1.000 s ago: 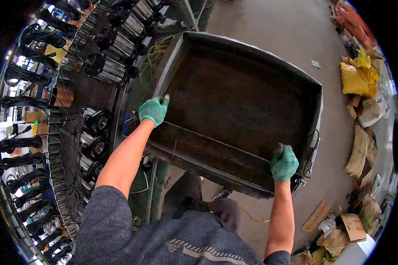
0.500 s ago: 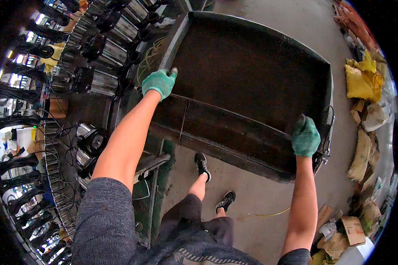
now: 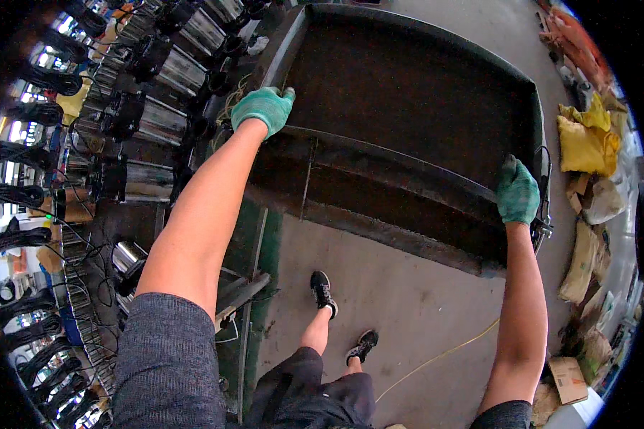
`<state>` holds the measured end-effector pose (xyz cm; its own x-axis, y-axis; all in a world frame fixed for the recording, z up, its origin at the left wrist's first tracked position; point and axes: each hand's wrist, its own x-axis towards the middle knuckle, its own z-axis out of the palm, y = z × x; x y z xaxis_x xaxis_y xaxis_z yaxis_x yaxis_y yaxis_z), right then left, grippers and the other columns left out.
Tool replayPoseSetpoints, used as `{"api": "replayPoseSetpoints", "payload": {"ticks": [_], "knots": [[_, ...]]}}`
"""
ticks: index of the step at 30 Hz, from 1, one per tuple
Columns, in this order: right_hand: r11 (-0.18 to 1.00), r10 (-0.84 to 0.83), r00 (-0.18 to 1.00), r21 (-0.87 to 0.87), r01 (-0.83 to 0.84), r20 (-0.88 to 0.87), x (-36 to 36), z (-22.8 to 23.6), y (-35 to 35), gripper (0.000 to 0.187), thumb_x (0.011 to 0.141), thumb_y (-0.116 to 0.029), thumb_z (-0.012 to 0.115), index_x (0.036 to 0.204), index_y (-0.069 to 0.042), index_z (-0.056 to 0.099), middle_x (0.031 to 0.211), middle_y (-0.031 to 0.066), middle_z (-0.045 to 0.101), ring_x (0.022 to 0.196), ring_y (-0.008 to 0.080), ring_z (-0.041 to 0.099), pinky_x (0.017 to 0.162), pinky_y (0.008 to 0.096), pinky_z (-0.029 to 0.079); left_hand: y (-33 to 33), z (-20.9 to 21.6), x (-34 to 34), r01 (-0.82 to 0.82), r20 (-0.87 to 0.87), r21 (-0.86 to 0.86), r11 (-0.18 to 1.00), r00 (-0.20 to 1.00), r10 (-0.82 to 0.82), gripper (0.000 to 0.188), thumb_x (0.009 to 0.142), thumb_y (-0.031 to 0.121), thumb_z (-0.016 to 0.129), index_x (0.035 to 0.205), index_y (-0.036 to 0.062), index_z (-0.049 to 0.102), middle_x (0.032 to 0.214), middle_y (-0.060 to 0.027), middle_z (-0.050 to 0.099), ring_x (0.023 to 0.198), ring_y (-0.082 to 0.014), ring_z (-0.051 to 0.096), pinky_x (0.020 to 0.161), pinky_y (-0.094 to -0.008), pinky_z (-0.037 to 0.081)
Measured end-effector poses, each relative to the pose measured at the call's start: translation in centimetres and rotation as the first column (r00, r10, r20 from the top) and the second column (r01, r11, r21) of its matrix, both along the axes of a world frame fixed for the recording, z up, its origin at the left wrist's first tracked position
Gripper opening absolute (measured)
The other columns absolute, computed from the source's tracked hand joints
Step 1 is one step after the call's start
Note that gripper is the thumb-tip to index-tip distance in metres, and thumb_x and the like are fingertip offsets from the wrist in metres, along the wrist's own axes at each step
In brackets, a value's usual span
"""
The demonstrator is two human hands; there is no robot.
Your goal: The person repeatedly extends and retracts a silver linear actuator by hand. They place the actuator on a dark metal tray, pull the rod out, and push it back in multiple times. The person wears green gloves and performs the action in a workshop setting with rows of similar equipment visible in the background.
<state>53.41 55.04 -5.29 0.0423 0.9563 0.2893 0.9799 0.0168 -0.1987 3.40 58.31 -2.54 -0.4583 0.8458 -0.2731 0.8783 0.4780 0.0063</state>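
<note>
Large dark metal tray point(image 3: 408, 93), shallow with raised walls, is held up in front of the person above the concrete floor point(image 3: 408, 300); its near edge sits between both gloved hands and its far end tilts away; the inside appears bare.

Rows of steel cylindrical pump units point(image 3: 157, 121) with black cables lie close along the tray's left wall; a green frame point(image 3: 254, 286) stands below the left arm; sacks and cardboard point(image 3: 587, 143) lie piled to the right.

Left hand point(image 3: 262, 109), in a green glove, is closed over the tray's near left corner; right hand point(image 3: 516, 191), also green-gloved, is closed over the near right rim; both grips hold only the thin wall edge, fingers wrapped over it.

Risks, as judged: the load is wide and carried by its rim alone; a slip of either glove would drop a corner toward the person's feet point(image 3: 340, 318), which stand just beneath; the left corner could strike or snag the pump units and cables nearby; a thin yellow cord point(image 3: 436, 357) crosses the floor near the feet and could catch a shoe; the rim edge may cut through a worn glove.
</note>
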Motion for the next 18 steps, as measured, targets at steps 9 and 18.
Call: {"api": "replayPoseSetpoints", "payload": {"ticks": [9, 18], "knots": [[0.993, -0.07, 0.998, -0.099, 0.07, 0.002, 1.4, -1.3, 6.7, 0.05, 0.105, -0.052, 0.042, 0.125, -0.016, 0.071, 0.116, 0.0177, 0.072, 0.106, 0.0407, 0.068, 0.09, 0.0492, 0.054, 5.4, 0.9, 0.4, 0.015, 0.022, -0.049, 0.999, 1.0, -0.014, 0.064, 0.099, 0.064, 0.039, 0.135, 0.0186, 0.065, 0.136, -0.0156, 0.065, 0.125, -0.0371, 0.062, 0.105, -0.0501, 0.048], [0.973, -0.09, 0.996, -0.212, 0.09, 0.01, 2.1, -0.6, 10.6, 0.048, 0.106, -0.048, 0.044, 0.12, -0.013, 0.073, 0.113, 0.0193, 0.072, 0.103, 0.0423, 0.068, 0.088, 0.0487, 0.054, 8.2, 0.5, 1.3, 0.02, 0.067, -0.04, 0.999, 0.998, -0.018, 0.057, 0.1, 0.056, 0.041, 0.124, 0.0143, 0.072, 0.13, -0.0134, 0.069, 0.119, -0.034, 0.066, 0.095, -0.0486, 0.055]]}}
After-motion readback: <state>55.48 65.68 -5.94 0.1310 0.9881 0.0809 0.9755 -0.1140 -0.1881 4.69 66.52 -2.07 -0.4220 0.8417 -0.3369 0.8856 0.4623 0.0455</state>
